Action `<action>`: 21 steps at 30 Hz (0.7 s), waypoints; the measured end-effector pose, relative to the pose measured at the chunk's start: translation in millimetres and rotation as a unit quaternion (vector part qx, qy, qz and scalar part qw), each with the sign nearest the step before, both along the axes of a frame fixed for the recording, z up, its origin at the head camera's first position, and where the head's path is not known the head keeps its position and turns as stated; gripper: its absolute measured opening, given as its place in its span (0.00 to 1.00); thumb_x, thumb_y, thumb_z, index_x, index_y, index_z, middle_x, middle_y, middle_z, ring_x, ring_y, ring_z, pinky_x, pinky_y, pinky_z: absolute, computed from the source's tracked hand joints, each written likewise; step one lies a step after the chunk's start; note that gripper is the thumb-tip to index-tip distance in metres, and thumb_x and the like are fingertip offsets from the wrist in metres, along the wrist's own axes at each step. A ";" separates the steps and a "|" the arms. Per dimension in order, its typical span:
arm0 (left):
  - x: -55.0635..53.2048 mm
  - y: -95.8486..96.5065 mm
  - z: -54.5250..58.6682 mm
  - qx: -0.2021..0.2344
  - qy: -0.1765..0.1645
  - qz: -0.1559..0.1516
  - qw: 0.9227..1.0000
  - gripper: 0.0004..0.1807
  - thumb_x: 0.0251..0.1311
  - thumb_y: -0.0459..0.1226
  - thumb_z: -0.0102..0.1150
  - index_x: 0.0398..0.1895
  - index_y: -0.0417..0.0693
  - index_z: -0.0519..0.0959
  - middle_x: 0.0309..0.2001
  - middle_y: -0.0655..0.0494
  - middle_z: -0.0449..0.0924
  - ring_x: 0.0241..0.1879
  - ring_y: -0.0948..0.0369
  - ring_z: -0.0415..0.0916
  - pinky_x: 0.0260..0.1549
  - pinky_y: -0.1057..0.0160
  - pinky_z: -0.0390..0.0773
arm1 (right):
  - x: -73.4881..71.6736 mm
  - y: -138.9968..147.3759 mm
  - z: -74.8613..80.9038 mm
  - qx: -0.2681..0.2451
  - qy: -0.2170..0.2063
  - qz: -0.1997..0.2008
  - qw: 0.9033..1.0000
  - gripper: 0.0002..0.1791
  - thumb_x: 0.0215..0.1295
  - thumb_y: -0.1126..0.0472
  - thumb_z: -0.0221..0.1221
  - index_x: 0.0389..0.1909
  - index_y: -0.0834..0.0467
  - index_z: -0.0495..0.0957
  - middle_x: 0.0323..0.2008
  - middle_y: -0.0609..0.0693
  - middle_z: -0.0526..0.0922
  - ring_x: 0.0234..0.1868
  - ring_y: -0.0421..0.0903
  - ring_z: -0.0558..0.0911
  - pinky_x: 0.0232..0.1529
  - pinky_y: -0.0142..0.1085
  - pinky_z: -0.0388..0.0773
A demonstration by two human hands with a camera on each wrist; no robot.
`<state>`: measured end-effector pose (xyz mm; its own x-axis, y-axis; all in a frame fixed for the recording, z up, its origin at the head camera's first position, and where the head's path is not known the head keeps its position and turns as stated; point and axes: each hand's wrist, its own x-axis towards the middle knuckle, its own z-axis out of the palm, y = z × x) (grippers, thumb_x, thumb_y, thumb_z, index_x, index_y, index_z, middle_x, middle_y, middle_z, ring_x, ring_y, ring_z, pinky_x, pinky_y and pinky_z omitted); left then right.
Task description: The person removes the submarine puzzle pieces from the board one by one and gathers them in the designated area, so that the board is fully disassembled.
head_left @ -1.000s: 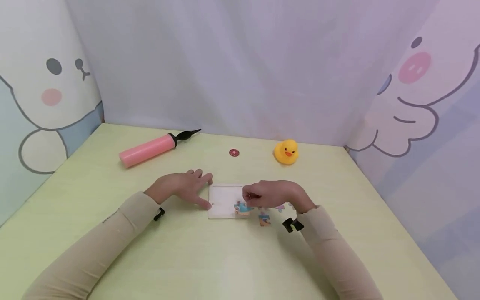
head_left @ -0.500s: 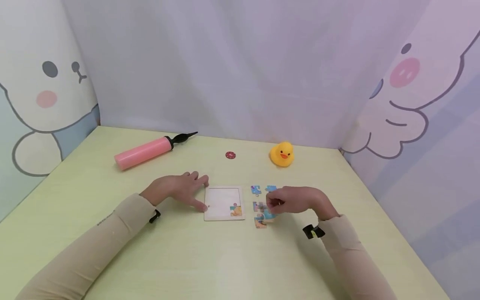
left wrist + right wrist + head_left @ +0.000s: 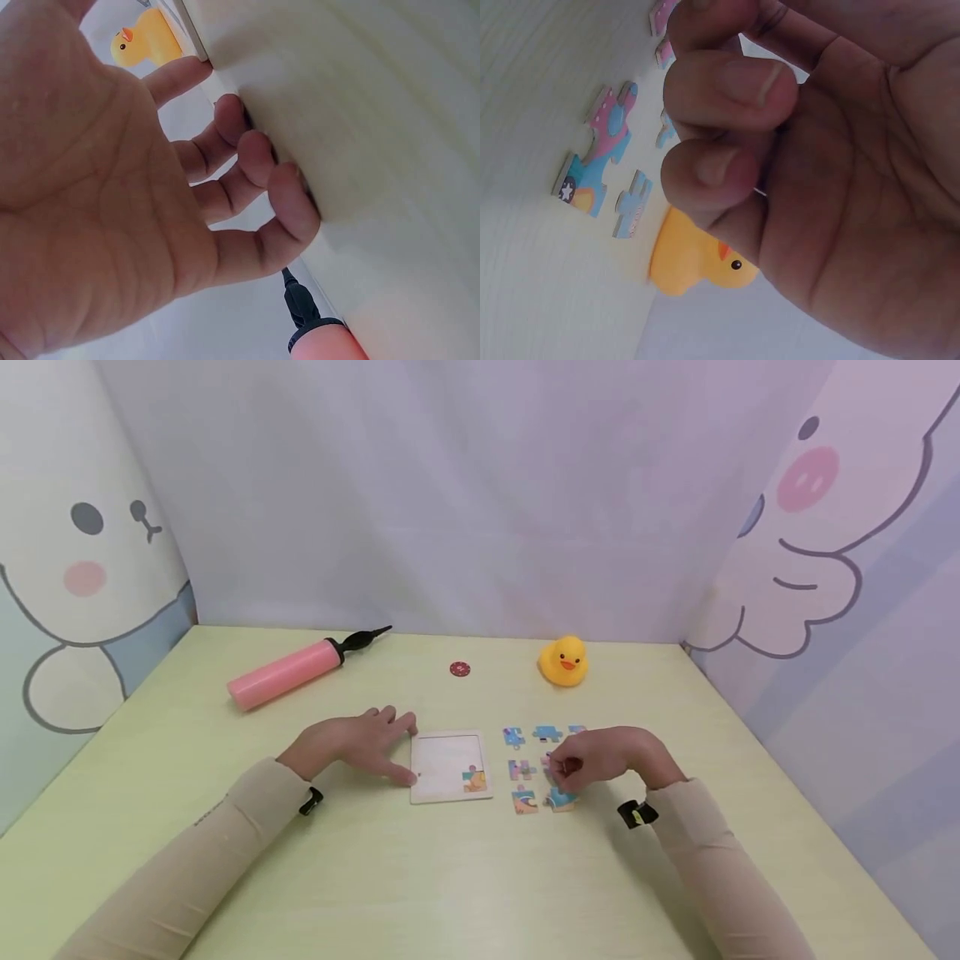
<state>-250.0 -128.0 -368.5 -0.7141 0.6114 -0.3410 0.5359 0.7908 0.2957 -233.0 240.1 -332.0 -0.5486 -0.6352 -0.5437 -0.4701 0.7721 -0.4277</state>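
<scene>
In the head view my left hand (image 3: 362,745) rests at the left edge of a square puzzle board (image 3: 442,760), thumb and index finger touching its frame. One orange-and-blue puzzle piece (image 3: 476,781) sits in the board's lower right corner. My right hand (image 3: 603,754) pinches a blue puzzle piece (image 3: 562,800) at the table, right of the board; its fingertips partly cover it. Around it lie several loose pieces, among them a beach-coloured puzzle piece (image 3: 525,802) and a pink one (image 3: 521,769). In the right wrist view the curled fingers hide the pinched piece.
A yellow rubber duck (image 3: 564,662) stands toward the back right. A red round chip (image 3: 460,669) lies behind the board. At the back left is a pink hand pump (image 3: 287,673) with a black nozzle. Curtains enclose the table's (image 3: 420,885) back and sides.
My right hand has carried the blue puzzle piece from over the board rightward and down to the loose pieces. The orange-and-blue piece in the corner is uncovered. My left hand has stayed at the board.
</scene>
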 end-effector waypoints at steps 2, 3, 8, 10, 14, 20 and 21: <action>0.5 0.5 1.0 -0.001 0.001 0.001 1.000 0.41 0.55 0.64 0.64 0.61 0.49 0.64 0.46 0.48 0.67 0.44 0.51 0.67 0.42 0.50 0.71 | -0.6 0.0 0.0 0.004 0.001 -0.003 1.000 0.10 0.65 0.68 0.55 0.25 0.53 0.72 0.21 0.41 0.64 0.24 0.38 0.64 0.32 0.33 0.62; 0.4 0.7 1.5 -0.002 0.002 0.001 1.000 0.41 0.55 0.64 0.64 0.61 0.49 0.64 0.46 0.47 0.67 0.44 0.51 0.67 0.42 0.50 0.71 | -0.9 -0.1 -0.2 0.006 0.003 -0.005 1.000 0.10 0.65 0.68 0.55 0.25 0.53 0.72 0.21 0.41 0.64 0.25 0.38 0.65 0.32 0.33 0.62; -0.5 0.3 1.8 -0.002 0.000 0.005 1.000 0.41 0.55 0.64 0.64 0.62 0.48 0.64 0.46 0.47 0.66 0.45 0.50 0.67 0.43 0.50 0.70 | -3.3 -0.8 -2.7 0.013 0.001 -0.015 1.000 0.09 0.65 0.67 0.57 0.26 0.53 0.72 0.21 0.42 0.64 0.24 0.39 0.64 0.31 0.33 0.61; -0.8 -0.2 0.9 -0.001 -0.003 0.007 1.000 0.41 0.55 0.64 0.64 0.62 0.49 0.64 0.46 0.48 0.66 0.45 0.51 0.67 0.43 0.50 0.70 | -3.9 -1.1 -3.8 0.016 -0.002 -0.020 1.000 0.09 0.66 0.66 0.58 0.26 0.53 0.73 0.21 0.42 0.64 0.24 0.39 0.64 0.31 0.34 0.61; -1.4 0.3 -0.4 0.003 -0.004 0.007 1.000 0.41 0.55 0.63 0.65 0.61 0.49 0.64 0.45 0.48 0.66 0.45 0.50 0.67 0.43 0.49 0.70 | -3.9 -0.8 -5.0 0.021 -0.005 -0.028 0.999 0.09 0.66 0.66 0.58 0.27 0.53 0.73 0.22 0.43 0.65 0.25 0.39 0.65 0.32 0.34 0.62; -1.2 1.3 -1.5 0.002 -0.006 0.006 1.000 0.41 0.55 0.63 0.65 0.61 0.49 0.64 0.45 0.48 0.66 0.45 0.51 0.67 0.43 0.50 0.70 | -3.1 -1.7 -3.1 0.026 0.012 -0.035 0.999 0.08 0.65 0.64 0.59 0.27 0.53 0.72 0.22 0.43 0.65 0.26 0.39 0.66 0.33 0.34 0.62; -1.4 1.2 -1.5 0.003 -0.006 0.006 1.000 0.41 0.55 0.63 0.65 0.61 0.49 0.64 0.45 0.48 0.67 0.45 0.51 0.67 0.43 0.50 0.70 | -3.2 -2.3 -1.7 0.024 0.017 -0.034 0.999 0.08 0.66 0.64 0.60 0.28 0.53 0.72 0.23 0.43 0.65 0.27 0.39 0.66 0.34 0.34 0.62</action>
